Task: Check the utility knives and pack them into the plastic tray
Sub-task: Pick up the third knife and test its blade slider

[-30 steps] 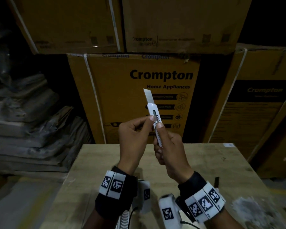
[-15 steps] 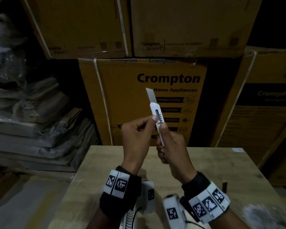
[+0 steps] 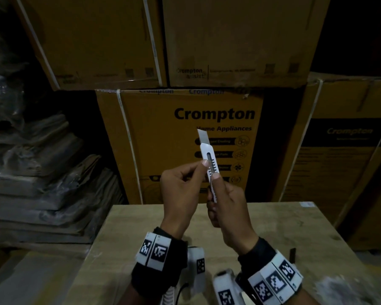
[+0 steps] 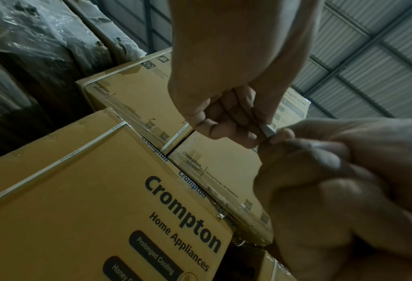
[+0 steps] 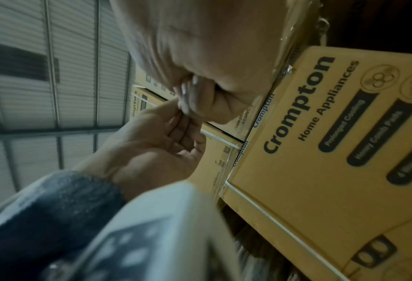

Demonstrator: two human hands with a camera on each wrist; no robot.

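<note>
A white utility knife [image 3: 209,155] stands upright above the wooden table [image 3: 295,227], its steel blade [image 3: 202,136] sticking out of the top. My right hand [image 3: 220,194] grips the lower handle, with the thumb on the ribbed slider. My left hand [image 3: 198,170] pinches the knife's left edge just under the nose. In the left wrist view, the left hand [image 4: 224,106] pinches a short bit of the knife [image 4: 269,131] against the right hand [image 4: 332,180]. In the right wrist view, only a sliver of the knife [image 5: 188,95] shows between both hands. No tray is in view.
Stacked Crompton cardboard boxes [image 3: 185,119] rise just behind the table's far edge. Plastic-wrapped flat bundles [image 3: 42,172] are piled to the left. A small dark object [image 3: 292,255] lies on the table at the right, next to a dusty patch [image 3: 343,289].
The blade sticks out a little less than before, and my right thumb sits lower on the slider. Both hands keep their hold. The view has shifted slightly.
</note>
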